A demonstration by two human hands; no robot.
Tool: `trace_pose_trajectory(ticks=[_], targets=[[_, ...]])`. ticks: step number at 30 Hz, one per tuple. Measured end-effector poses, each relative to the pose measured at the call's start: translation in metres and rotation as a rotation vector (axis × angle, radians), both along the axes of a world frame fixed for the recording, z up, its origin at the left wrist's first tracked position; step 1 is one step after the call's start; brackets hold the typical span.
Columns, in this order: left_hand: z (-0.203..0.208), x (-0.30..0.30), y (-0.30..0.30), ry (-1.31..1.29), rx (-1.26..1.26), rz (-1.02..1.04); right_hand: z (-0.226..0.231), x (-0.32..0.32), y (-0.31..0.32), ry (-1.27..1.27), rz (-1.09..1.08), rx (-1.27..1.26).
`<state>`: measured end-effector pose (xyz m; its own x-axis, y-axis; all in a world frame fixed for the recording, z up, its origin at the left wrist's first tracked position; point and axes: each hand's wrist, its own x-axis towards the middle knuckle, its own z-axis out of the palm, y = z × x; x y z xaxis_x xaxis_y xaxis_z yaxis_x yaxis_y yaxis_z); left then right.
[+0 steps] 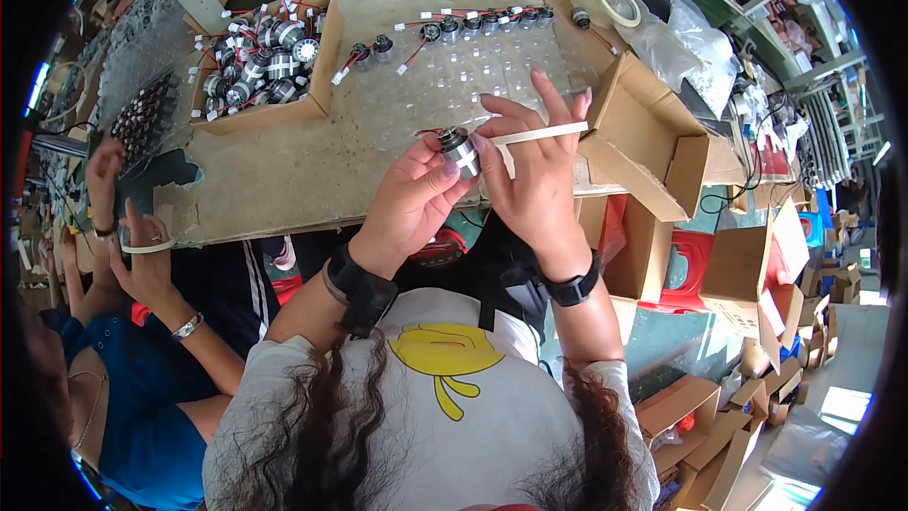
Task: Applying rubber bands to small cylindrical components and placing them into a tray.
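Note:
My left hand (409,197) pinches a small cylindrical motor (461,151) between thumb and fingers. The motor has a dark top, a silver body with a pale band round it, and a red wire. Close on its right is my right hand (537,170), its thumb tip against the motor and its other fingers raised and partly spread. A narrow white roll of tape (541,133), seen edge-on, is hooked round the right hand's fingers. Beyond both hands lies a clear plastic tray (416,95) with a row of similar motors (470,26) along its far side.
Left of the tray stands a cardboard box (326,61) full of wired motors. An open cardboard box (643,128) tilts at the table's right edge, near plastic bags (695,47) and tape rolls (619,3). A co-worker's hands (147,255) are at the left.

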<state>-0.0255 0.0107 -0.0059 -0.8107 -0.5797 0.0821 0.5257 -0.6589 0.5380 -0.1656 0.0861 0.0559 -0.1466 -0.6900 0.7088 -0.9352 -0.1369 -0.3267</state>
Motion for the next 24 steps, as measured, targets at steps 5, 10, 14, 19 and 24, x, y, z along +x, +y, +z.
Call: trace_pose_trajectory(ticks=[5, 10, 14, 19, 24], targets=[[0.0, -0.003, 0.003, -0.074, -0.081, 0.089, -0.012, 0.009, 0.0, 0.099, -0.111, -0.014], [0.005, 0.005, -0.002, -0.148, -0.1, 0.045, -0.013, -0.004, 0.0, -0.174, 0.111, 0.097], [0.006, 0.009, -0.005, -0.219, -0.074, 0.034, 0.004, -0.016, 0.006, -0.259, 0.121, 0.11], [0.007, 0.009, -0.004, -0.206, -0.151, 0.075, 0.012, -0.014, 0.01, 0.106, -0.087, 0.035], [0.005, 0.008, -0.001, -0.167, -0.176, 0.059, 0.001, -0.014, 0.008, 0.067, -0.062, 0.028]])
